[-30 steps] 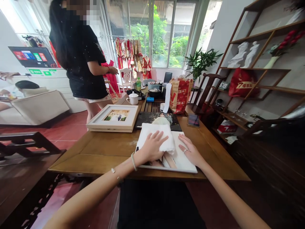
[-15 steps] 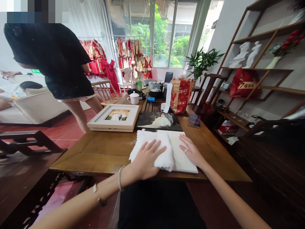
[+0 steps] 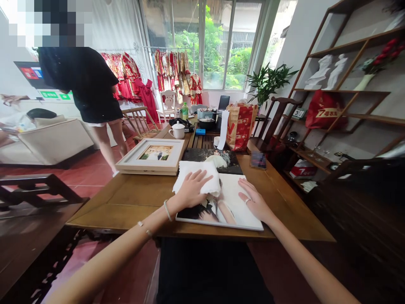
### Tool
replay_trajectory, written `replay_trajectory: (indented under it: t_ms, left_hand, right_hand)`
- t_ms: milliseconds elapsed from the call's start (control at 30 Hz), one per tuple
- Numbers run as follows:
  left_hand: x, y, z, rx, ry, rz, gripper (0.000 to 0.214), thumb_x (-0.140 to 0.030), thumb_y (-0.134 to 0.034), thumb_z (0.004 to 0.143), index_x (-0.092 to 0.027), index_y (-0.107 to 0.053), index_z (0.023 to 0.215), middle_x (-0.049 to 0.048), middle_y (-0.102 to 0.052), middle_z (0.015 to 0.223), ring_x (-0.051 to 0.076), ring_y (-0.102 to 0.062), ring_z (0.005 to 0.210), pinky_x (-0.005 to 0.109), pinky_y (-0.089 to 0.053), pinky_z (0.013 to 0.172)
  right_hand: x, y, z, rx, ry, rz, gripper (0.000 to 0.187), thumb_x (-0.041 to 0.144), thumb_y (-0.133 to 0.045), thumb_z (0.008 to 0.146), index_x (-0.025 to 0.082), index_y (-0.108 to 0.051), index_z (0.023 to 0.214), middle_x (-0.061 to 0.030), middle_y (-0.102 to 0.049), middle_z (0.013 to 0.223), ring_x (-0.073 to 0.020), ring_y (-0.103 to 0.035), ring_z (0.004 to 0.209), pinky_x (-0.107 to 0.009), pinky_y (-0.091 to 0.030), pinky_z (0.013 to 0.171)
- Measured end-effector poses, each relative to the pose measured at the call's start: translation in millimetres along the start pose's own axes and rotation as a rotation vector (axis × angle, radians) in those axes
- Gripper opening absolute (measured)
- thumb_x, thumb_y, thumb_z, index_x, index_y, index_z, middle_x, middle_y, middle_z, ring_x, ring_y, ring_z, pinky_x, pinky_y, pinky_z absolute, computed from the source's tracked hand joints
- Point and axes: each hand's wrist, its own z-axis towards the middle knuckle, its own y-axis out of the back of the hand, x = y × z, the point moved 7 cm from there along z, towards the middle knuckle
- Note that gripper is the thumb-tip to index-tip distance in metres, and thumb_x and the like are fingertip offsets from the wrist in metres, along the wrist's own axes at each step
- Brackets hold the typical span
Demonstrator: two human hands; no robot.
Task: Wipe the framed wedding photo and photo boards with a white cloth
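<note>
A white cloth [image 3: 182,173] lies bunched over the upper left part of a photo panel [image 3: 234,207] near the table's front edge. My left hand [image 3: 194,188] rests flat on the cloth with its fingers spread. My right hand [image 3: 255,200], a ring on one finger, lies on the panel's right side with its fingers stretched out. Part of the panel's picture shows below the cloth; the rest is covered. Just behind it lies a dark photo panel [image 3: 196,156] with a pale dress on it, partly overlapped by the cloth.
A pale wooden picture frame [image 3: 126,162] lies at the left of the wooden table [image 3: 126,207]. Behind stand a white lidded cup [image 3: 178,131], a red and tan paper bag [image 3: 241,126] and a small dark card [image 3: 257,160]. A person in black [image 3: 91,84] stands at the left.
My left hand has pushed the cloth away from me and slightly left, uncovering the panel's lower picture. My right hand stays put. The person in black has moved farther off.
</note>
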Motion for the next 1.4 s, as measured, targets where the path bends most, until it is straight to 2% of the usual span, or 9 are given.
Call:
replay_trajectory:
  t_ms: [200,333,433,767,933,1033,1133,1300,1400]
  left_hand:
    - [-49.6,4.1,-70.1,0.084,-0.133,-0.115,0.084,-0.025,-0.056,0.067,-0.027,-0.024,0.145,0.0057,-0.018,0.154,0.031,-0.013,0.141,0.054,-0.011,0.111]
    - [-65.4,8.2,-83.8,0.120,-0.194,-0.137,0.088,-0.025,-0.057,0.065,-0.027,-0.022,0.146,0.0058,-0.016,0.155,0.030,-0.012,0.141,0.054,-0.011,0.112]
    - [-55.0,5.1,-68.6,0.107,-0.159,-0.115,0.085,-0.025,-0.057,0.066,-0.027,-0.026,0.145,0.0061,-0.018,0.154,0.030,-0.015,0.141,0.053,-0.014,0.111]
    - [15.1,4.1,16.2,-0.026,-0.041,0.016,0.062,-0.032,-0.050,0.084,-0.023,-0.034,0.143,0.0092,-0.030,0.150,0.028,-0.026,0.137,0.048,-0.021,0.109]
    - [22.7,4.5,23.2,-0.053,0.002,0.015,0.058,-0.032,-0.047,0.086,-0.022,-0.035,0.142,0.0090,-0.031,0.149,0.028,-0.027,0.137,0.048,-0.021,0.109]
    - [14.9,5.7,6.7,-0.047,-0.015,-0.013,0.063,-0.028,-0.050,0.081,-0.024,-0.035,0.142,0.0077,-0.029,0.150,0.029,-0.025,0.138,0.048,-0.021,0.110]
    - [0.2,9.7,-21.8,-0.021,-0.038,-0.053,0.072,-0.023,-0.052,0.074,-0.026,-0.033,0.143,0.0060,-0.025,0.152,0.030,-0.020,0.139,0.051,-0.018,0.111]
    - [-39.9,11.9,-75.3,0.102,-0.086,-0.114,0.087,-0.022,-0.055,0.065,-0.029,-0.024,0.146,0.0039,-0.015,0.155,0.030,-0.010,0.141,0.054,-0.010,0.112]
    - [-58.5,12.4,-93.2,0.134,-0.126,-0.135,0.091,-0.023,-0.056,0.064,-0.031,-0.019,0.147,0.0026,-0.011,0.155,0.030,-0.008,0.142,0.054,-0.008,0.112]
  right_hand:
    - [-2.1,-4.0,-2.3,-0.005,-0.003,-0.007,0.046,0.046,-0.049,0.087,0.023,-0.056,0.126,-0.0115,-0.046,0.141,-0.0277,-0.034,0.136,-0.052,-0.023,0.114]
    - [-2.3,-2.5,-1.8,-0.004,0.005,-0.012,0.047,0.047,-0.048,0.087,0.022,-0.056,0.125,-0.0124,-0.046,0.141,-0.0281,-0.034,0.136,-0.052,-0.023,0.114]
    - [-2.3,-1.5,-4.4,-0.002,0.006,-0.017,0.048,0.047,-0.048,0.087,0.021,-0.055,0.126,-0.0132,-0.045,0.141,-0.0280,-0.035,0.136,-0.052,-0.024,0.114]
    - [6.5,-3.9,-0.3,0.004,-0.005,0.000,0.051,0.051,-0.048,0.086,0.021,-0.055,0.127,-0.0131,-0.045,0.142,-0.0285,-0.033,0.136,-0.052,-0.023,0.114]
    - [4.8,1.4,1.0,0.006,-0.002,0.007,0.050,0.051,-0.048,0.086,0.022,-0.055,0.127,-0.0125,-0.045,0.142,-0.0281,-0.034,0.136,-0.052,-0.023,0.114]
    - [4.3,3.9,1.4,0.000,-0.004,0.006,0.050,0.050,-0.048,0.086,0.022,-0.056,0.126,-0.0126,-0.046,0.141,-0.0282,-0.034,0.136,-0.052,-0.023,0.114]
    - [4.7,4.0,1.8,-0.006,-0.004,0.003,0.048,0.049,-0.049,0.086,0.023,-0.056,0.126,-0.0122,-0.046,0.141,-0.0280,-0.035,0.136,-0.052,-0.023,0.114]
    - [2.8,0.7,1.1,-0.012,0.001,-0.002,0.047,0.047,-0.049,0.086,0.022,-0.056,0.125,-0.0121,-0.046,0.141,-0.0275,-0.035,0.136,-0.052,-0.023,0.114]
    - [0.4,-0.1,0.8,-0.006,0.004,-0.010,0.046,0.046,-0.049,0.086,0.022,-0.056,0.125,-0.0118,-0.046,0.141,-0.0273,-0.034,0.136,-0.051,-0.023,0.114]
